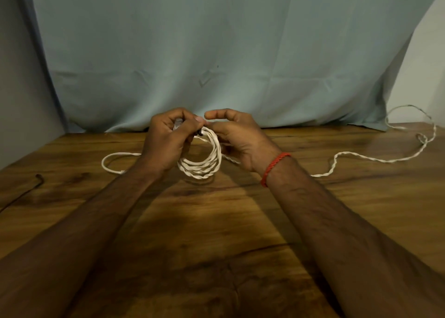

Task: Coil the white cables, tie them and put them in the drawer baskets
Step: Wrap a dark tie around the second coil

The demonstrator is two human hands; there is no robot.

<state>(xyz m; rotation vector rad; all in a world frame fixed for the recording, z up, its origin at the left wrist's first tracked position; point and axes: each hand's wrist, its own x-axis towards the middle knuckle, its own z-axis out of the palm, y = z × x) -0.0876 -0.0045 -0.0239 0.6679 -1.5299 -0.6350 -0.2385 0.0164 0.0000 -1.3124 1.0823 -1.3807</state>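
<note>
A coil of white twisted cable (204, 167) hangs above the middle of the wooden table (216, 221). My left hand (166, 142) grips the top of the coil, with a small dark piece at its fingertips. My right hand (237, 137) is at the coil's right side, its thumb and fingers curled round the strand that feeds in. From there the loose cable (349, 155) trails right across the table to a loop at the far right edge. Another loop of white cable (109, 163) lies left of my left wrist.
A thin dark cord (31, 187) lies at the table's left edge. A pale blue-green cloth (216, 53) hangs behind the table's far edge. I wear a red thread band (274, 167) on my right wrist. No drawer baskets are in view.
</note>
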